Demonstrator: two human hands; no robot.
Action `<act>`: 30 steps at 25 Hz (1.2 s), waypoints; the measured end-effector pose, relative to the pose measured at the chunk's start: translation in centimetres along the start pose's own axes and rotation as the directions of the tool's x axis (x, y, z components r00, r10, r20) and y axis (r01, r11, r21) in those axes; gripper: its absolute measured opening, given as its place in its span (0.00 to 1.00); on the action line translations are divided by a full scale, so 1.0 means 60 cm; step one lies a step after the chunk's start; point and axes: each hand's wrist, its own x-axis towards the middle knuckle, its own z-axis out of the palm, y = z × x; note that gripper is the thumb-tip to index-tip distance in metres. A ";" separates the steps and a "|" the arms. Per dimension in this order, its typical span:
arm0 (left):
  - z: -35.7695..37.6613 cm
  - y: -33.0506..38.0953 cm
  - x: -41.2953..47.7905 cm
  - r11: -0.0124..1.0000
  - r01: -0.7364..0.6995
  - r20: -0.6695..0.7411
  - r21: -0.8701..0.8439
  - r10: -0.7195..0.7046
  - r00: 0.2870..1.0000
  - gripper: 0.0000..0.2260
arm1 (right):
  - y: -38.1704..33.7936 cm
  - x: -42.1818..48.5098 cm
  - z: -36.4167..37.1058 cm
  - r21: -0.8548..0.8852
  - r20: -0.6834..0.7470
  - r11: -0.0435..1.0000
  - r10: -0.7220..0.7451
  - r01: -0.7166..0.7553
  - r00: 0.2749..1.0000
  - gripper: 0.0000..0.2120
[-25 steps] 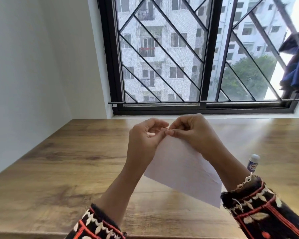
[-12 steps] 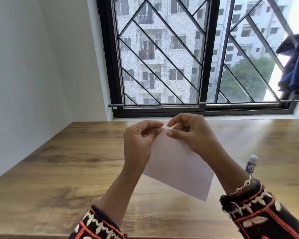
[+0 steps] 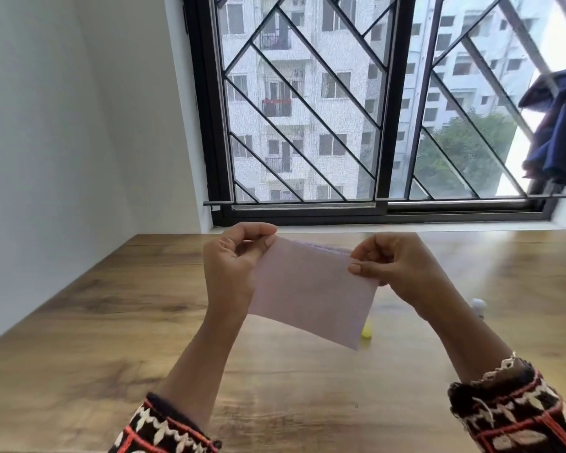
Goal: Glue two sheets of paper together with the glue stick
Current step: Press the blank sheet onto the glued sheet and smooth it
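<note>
A: Where's the paper?
B: Centre of the frame, held up above the worktop. The left hand pinches its upper left corner; the right hand pinches the right edge.
A: Each grip closed on it?
B: Yes. The glue stick stands at right, behind the right forearm.

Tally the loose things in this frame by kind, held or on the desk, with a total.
Paper, held up by the left hand and right hand: 1 visible; a second sheet cannot be told apart.
Glue stick, mostly hidden: 1
Small yellow thing on the desk: 1
Total: 3
</note>
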 end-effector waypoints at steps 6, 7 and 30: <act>-0.006 -0.007 0.002 1.000 0.004 -0.006 0.002 -0.004 1.000 0.14 | 0.009 -0.002 -0.009 0.044 -0.013 0.999 0.029 -0.029 0.999 0.11; -0.007 -0.008 0.002 1.000 0.006 -0.004 -0.002 -0.006 1.000 0.14 | 0.010 -0.001 -0.010 0.057 -0.020 0.998 0.032 -0.031 0.999 0.12; -0.005 -0.019 -0.005 0.994 -0.013 -0.071 0.105 0.020 0.997 0.14 | 0.012 -0.001 -0.009 -0.139 -0.082 0.990 0.024 -0.035 0.996 0.06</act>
